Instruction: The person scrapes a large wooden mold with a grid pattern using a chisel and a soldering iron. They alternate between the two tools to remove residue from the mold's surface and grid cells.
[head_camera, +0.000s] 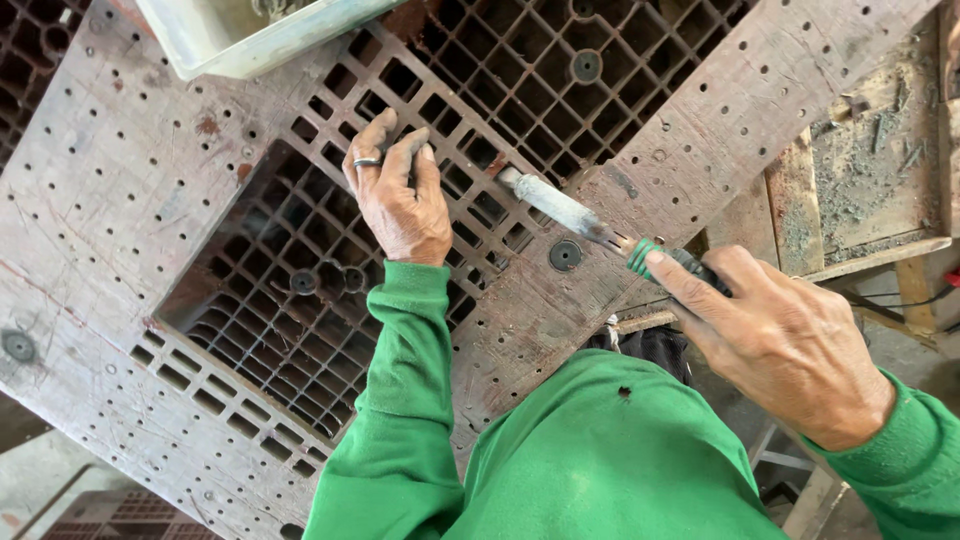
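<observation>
Right hand (790, 345) grips stiff, light-looking file (560, 208) by its handle, while left hand (400, 195) presses flat-fingered on rigid pallet (120, 200).

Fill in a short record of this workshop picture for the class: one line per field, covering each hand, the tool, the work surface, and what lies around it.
Left hand: pressed flat on the grid, ring on one finger
Right hand: grips the tool's green and black handle
Tool: long dusty blade, tip resting at the grid's edge
Work surface: brown plastic pallet, perforated panels and open lattice
Clothing: green sleeves
Surroundings: pale plastic tub at top; dusty wooden tray at right
</observation>
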